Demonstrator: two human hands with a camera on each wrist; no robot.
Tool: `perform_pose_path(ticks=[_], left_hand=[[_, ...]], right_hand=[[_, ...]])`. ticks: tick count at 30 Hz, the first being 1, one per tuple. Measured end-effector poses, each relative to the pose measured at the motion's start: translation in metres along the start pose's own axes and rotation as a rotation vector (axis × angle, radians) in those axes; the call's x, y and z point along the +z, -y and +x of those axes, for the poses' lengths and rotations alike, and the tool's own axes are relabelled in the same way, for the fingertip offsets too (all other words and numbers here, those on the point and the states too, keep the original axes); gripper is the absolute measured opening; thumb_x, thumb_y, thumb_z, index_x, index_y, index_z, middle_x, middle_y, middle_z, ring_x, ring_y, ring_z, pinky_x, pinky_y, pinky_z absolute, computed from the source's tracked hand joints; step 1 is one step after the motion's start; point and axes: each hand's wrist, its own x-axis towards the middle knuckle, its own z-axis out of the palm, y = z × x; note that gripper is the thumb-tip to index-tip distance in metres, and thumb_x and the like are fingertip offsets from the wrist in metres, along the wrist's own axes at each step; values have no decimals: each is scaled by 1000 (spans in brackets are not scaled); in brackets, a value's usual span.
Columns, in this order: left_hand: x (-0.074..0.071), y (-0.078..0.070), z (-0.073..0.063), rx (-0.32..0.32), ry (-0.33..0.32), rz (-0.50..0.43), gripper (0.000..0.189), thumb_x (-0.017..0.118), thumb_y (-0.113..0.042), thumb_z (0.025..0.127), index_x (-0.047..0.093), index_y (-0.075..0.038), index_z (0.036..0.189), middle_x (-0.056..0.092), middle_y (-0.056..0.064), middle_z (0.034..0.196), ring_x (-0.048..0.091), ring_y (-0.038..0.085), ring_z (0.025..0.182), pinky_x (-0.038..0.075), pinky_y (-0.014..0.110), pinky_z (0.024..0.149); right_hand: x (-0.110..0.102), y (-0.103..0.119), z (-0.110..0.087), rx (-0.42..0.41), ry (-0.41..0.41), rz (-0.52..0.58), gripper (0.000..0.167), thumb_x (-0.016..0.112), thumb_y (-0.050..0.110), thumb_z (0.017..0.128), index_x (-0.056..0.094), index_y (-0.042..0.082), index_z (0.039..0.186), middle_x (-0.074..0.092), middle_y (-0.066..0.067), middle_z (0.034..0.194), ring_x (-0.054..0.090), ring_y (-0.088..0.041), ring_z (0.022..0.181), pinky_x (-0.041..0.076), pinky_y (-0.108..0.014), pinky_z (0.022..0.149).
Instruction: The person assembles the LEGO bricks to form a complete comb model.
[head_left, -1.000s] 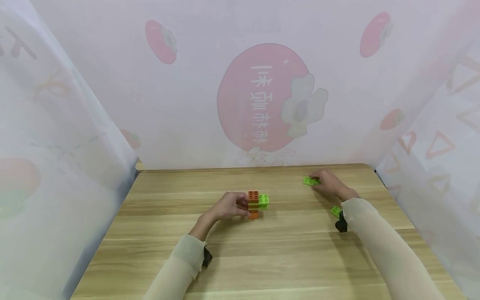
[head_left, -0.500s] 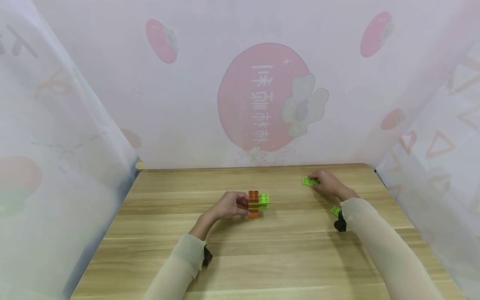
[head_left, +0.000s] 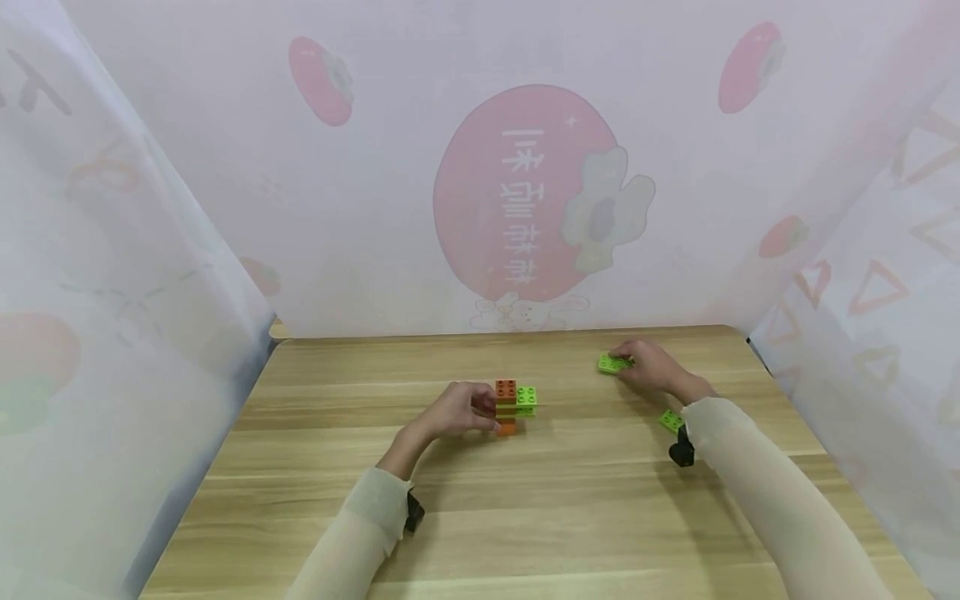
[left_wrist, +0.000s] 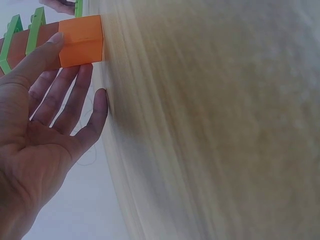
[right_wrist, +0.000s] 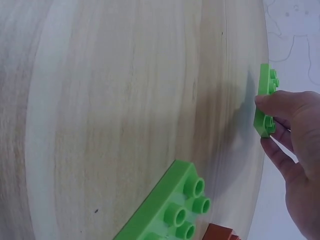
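My left hand (head_left: 459, 410) grips a small tower of toy building bricks near the middle of the table. The tower has an orange brick (left_wrist: 81, 41) at the bottom, reddish-brown bricks (head_left: 506, 390) above, and lime-green plates (head_left: 527, 397) sticking out to the right. In the left wrist view the thumb lies along one side and fingers lie behind it. At the back right, my right hand (head_left: 651, 367) pinches a flat green building plate (right_wrist: 261, 102) between thumb and fingers, its studs toward the palm side in the right wrist view.
Another green plate (head_left: 671, 421) lies on the wooden table (head_left: 480, 517), beside the right wrist. A reddish-brown brick (right_wrist: 219, 232) shows at the bottom of the right wrist view. Printed white curtains (head_left: 375, 208) stand behind the table and along both sides.
My right hand has shifted slightly left with the green plate in its fingers. The left hand and the tower stay in place.
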Motion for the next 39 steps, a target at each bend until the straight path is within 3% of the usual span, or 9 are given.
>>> perform_pose_path(ticks=[22,39], left_hand=[[0,0,0,3,-8,23,29,88,-5,86,74,-5,112,78,7,107,76,21,101,64,29,88],[0,0,-1,9,-25,70,25,89,-9,87,74,-9,107,79,4,104,75,16,97,63,31,86]], right_hand=[[-12,49,5,-139,-6,-35,38,81,3,90,74,-2,127,73,-19,123,71,-32,108,61,-50,91],[-24,98,8,-276,-52,-23,39,81,6,92,73,0,129,72,-17,125,70,-34,112,60,-52,93]])
